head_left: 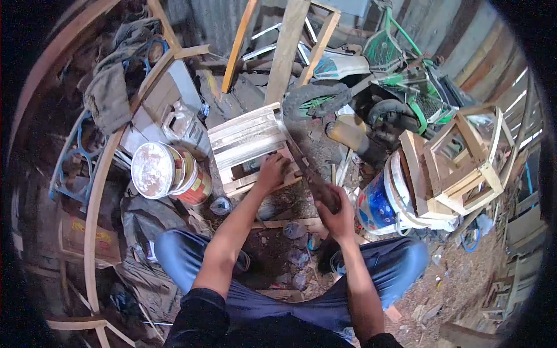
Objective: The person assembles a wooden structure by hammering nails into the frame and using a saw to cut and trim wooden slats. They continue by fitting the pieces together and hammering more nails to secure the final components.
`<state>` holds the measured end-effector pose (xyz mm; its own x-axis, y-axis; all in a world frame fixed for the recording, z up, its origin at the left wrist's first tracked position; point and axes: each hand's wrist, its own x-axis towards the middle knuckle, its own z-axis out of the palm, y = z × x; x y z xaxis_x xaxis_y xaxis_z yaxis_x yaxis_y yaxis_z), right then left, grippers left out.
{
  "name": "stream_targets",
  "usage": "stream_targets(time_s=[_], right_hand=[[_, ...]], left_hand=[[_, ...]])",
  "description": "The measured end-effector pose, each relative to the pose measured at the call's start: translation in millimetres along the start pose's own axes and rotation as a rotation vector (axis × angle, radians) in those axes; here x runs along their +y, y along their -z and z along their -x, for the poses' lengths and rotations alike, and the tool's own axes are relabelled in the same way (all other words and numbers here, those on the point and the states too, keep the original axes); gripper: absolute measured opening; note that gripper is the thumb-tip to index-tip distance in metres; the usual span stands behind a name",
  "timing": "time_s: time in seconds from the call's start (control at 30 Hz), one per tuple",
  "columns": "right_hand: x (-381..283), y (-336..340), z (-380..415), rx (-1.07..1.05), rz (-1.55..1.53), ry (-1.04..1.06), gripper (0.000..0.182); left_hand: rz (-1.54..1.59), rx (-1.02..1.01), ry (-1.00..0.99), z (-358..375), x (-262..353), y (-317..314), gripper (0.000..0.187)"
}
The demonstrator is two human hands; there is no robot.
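head view: we press the left hand (272, 169) flat on the slatted wooden crate (250, 148); the right hand (335, 213) grips a saw (310, 177), blade slanting up-left toward it.

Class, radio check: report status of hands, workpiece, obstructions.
Left hand pressing on slatted wooden frame. Right hand gripping tool handle, head at frame. Paint cans beside frame, not touching.

This is a cluttered woodworking shed, shown by the slatted wooden frame (250, 148) on the dirt floor, with paint tins (171, 172) just left of it, leaning timber planks (286, 49) behind it, and unfinished lantern-like wooden frames (464, 156) stacked to its right near a green bicycle (406, 69).
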<state>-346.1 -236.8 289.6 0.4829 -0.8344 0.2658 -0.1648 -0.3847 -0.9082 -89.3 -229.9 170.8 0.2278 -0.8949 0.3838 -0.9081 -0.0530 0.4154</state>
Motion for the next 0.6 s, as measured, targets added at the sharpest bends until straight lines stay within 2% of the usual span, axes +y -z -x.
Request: stream_targets(time_s=[0.07, 0.13, 0.17, 0.2, 0.27, 0.37, 0.47, 0.5, 0.6], right_hand=[[-7, 3, -8, -0.027, -0.043, -0.060, 0.044], [-7, -2, -11, 0.158, 0.114, -0.257, 0.043], [16, -9, -12, 0.328, 0.201, -0.106, 0.040], [9, -6, -14, 0.345, 0.187, -0.124, 0.040], [-13, 2, -19, 0.125, 0.138, -0.362, 0.042], [-14, 1, -18, 0.147, 0.112, -0.325, 0.041], [-10, 5, -17, 0.178, 0.090, -0.301, 0.040], [-7, 6, -17, 0.196, 0.089, -0.303, 0.039], [-9, 10, -19, 0.271, -0.006, -0.316, 0.040]], left_hand=[[-0.052, -0.034, -0.033, -5, 7, 10, 0.026], [-0.103, -0.073, -0.075, -11, 11, 16, 0.025], [-0.042, -0.055, -0.044, -14, 13, 17, 0.024], [0.021, -0.038, -0.010, -17, 14, 16, 0.023], [0.039, -0.046, 0.004, -12, 20, 12, 0.021], [0.137, 0.008, 0.178, -9, 24, 10, 0.027], [0.125, 0.042, 0.159, -13, 18, 3, 0.034], [0.058, -0.021, 0.185, -16, 28, 11, 0.029], [0.023, 0.008, 0.129, -16, 32, 11, 0.026]])
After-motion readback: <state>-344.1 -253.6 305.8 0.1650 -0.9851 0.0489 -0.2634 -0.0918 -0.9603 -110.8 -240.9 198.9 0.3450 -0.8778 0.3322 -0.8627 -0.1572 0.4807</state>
